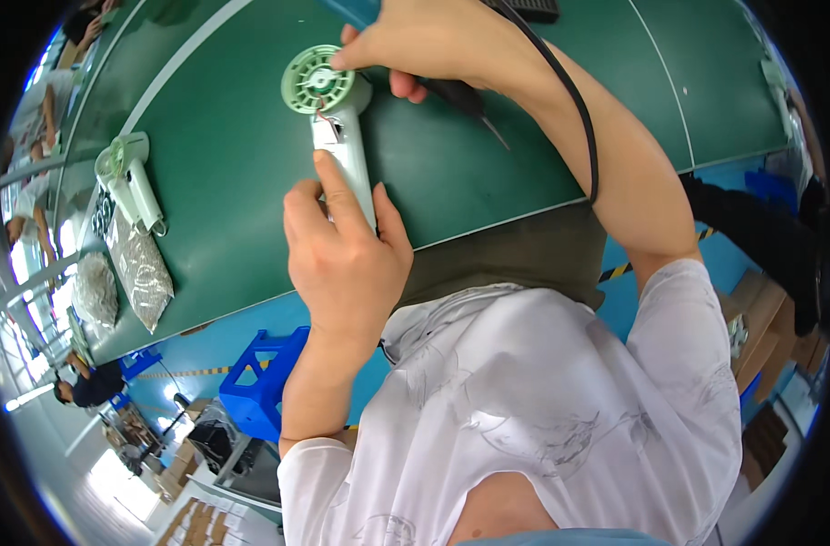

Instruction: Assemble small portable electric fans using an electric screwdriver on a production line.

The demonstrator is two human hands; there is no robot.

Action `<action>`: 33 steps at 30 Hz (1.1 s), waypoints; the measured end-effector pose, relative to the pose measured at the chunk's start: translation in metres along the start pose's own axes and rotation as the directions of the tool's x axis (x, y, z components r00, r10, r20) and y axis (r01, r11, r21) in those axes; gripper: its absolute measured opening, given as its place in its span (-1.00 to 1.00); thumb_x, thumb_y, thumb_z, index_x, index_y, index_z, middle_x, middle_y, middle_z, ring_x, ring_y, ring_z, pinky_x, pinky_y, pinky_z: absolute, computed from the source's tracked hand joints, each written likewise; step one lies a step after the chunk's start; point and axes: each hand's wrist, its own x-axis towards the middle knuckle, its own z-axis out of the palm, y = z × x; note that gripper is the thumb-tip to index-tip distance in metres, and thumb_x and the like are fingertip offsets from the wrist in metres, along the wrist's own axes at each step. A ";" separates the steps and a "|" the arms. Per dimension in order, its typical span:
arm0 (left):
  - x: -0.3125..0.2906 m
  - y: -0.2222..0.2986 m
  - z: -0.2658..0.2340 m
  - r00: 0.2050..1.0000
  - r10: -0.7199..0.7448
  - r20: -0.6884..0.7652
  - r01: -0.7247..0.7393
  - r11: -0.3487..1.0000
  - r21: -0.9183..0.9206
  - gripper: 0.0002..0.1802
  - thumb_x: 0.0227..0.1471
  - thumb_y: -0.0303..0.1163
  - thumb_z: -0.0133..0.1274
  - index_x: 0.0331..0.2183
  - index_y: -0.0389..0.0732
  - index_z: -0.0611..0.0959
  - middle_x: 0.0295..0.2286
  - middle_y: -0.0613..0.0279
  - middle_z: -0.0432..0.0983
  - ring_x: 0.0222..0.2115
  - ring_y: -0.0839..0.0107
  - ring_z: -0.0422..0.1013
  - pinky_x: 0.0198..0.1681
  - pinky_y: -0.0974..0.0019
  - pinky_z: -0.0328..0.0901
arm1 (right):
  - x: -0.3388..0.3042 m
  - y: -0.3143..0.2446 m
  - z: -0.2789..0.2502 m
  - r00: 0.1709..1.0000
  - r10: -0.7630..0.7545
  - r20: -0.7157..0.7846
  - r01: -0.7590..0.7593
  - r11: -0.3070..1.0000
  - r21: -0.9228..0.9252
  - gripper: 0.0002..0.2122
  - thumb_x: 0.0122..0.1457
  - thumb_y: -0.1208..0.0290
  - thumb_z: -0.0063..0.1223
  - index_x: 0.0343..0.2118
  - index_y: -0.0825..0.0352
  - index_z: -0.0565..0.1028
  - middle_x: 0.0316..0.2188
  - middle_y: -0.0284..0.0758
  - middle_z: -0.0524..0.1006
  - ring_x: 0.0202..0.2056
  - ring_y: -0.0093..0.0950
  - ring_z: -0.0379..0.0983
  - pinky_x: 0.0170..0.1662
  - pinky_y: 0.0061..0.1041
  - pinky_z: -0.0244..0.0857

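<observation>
My left hand is closed round the pale handle of a handheld fan, its index finger against a small white part on the opened handle. The fan's round green grille faces up, and thin wires run from it into the handle. My right hand has a fingertip on the grille's edge. Across that same hand lies what looks like an electric screwdriver, with a blue body on one side and a black nose and thin metal bit on the other. Its bit points away from the fan. The right palm is hidden.
Left on the green table lie another pale green fan and clear bags of small parts. A black cable hangs across my right forearm. A blue stool stands below the table edge. Other people are at the far left.
</observation>
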 end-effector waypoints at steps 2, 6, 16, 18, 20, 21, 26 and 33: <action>0.003 0.003 -0.001 0.998 -0.005 -0.055 0.003 0.999 -0.036 -0.37 0.03 -0.42 0.29 0.08 -0.54 0.51 -0.26 -0.09 0.40 -0.37 0.06 0.44 -0.40 0.22 0.41 | -0.002 -0.001 0.008 1.000 0.017 -0.006 -0.017 1.000 0.007 -0.70 0.08 0.45 0.21 -0.67 0.60 0.53 -0.74 -0.13 0.54 -0.75 -0.38 0.49 -0.64 -0.40 0.40; 0.016 -0.025 -0.017 0.988 -0.116 0.098 0.144 0.918 -0.370 -0.39 0.03 -0.48 0.31 0.10 -0.47 0.53 -0.18 -0.05 0.51 -0.24 0.19 0.51 -0.33 0.14 0.49 | 0.002 0.013 -0.009 0.996 -0.070 0.049 0.072 0.997 -0.033 -0.73 0.07 0.51 0.02 -0.66 0.61 0.57 -0.72 -0.06 0.56 -0.71 -0.33 0.55 -0.61 -0.39 0.46; 0.102 -0.129 0.032 0.942 0.246 0.227 0.087 0.476 -0.875 -0.02 -0.28 -0.49 0.54 0.20 -0.48 0.46 0.17 -0.10 0.43 0.17 0.17 0.40 0.26 0.10 0.27 | -0.003 -0.026 0.052 0.843 0.094 -0.530 -0.460 0.638 -0.618 -0.69 0.15 0.48 0.00 -0.60 0.63 0.58 -0.70 -0.03 0.56 -0.68 -0.29 0.58 -0.60 -0.35 0.49; 0.105 -0.140 0.033 0.916 0.259 0.307 0.173 0.435 -0.883 -0.03 -0.27 -0.50 0.53 0.19 -0.50 0.45 0.16 -0.10 0.44 0.13 0.18 0.43 0.24 0.10 0.30 | 0.000 -0.013 0.039 0.848 0.090 -0.522 -0.452 0.637 -0.624 -0.71 0.15 0.50 -0.01 -0.57 0.64 0.59 -0.69 -0.02 0.57 -0.68 -0.29 0.58 -0.60 -0.34 0.49; 0.109 -0.142 0.038 0.912 0.268 0.311 0.191 0.392 -0.900 -0.02 -0.27 -0.49 0.53 0.19 -0.51 0.45 0.15 -0.10 0.45 0.12 0.19 0.44 0.23 0.10 0.31 | 0.009 0.025 -0.003 0.985 -0.093 0.144 0.077 0.991 0.113 -0.73 0.14 0.52 -0.01 -0.55 0.65 0.60 -0.68 -0.01 0.58 -0.68 -0.29 0.58 -0.61 -0.33 0.48; 0.110 -0.143 0.041 0.909 0.270 0.317 0.214 0.349 -0.912 -0.02 -0.28 -0.49 0.53 0.19 -0.51 0.45 0.14 -0.10 0.46 0.10 0.19 0.46 0.23 0.11 0.32 | 0.010 0.025 -0.004 0.986 -0.089 0.144 0.072 0.991 0.115 -0.73 0.14 0.52 -0.01 -0.55 0.65 0.60 -0.68 -0.01 0.58 -0.68 -0.29 0.58 -0.61 -0.33 0.48; 0.114 -0.146 0.043 0.903 0.310 0.298 0.197 0.316 -0.928 -0.03 -0.28 -0.47 0.54 0.18 -0.52 0.46 0.11 -0.11 0.49 0.10 0.18 0.46 0.22 0.09 0.32 | 0.010 0.031 -0.007 0.972 -0.180 0.150 0.161 0.978 0.131 -0.74 0.12 0.55 -0.04 -0.55 0.65 0.60 -0.67 -0.03 0.58 -0.68 -0.30 0.58 -0.60 -0.36 0.48; 0.115 -0.140 0.043 0.906 0.344 0.248 0.135 0.322 -0.937 -0.06 -0.23 -0.45 0.53 0.17 -0.54 0.47 0.08 -0.20 0.50 0.09 0.11 0.47 0.22 0.08 0.31 | 0.009 0.031 -0.002 0.973 -0.155 0.172 0.150 0.988 0.038 -0.71 0.15 0.39 0.12 -0.54 0.57 0.61 -0.67 -0.13 0.58 -0.69 -0.38 0.54 -0.58 -0.42 0.45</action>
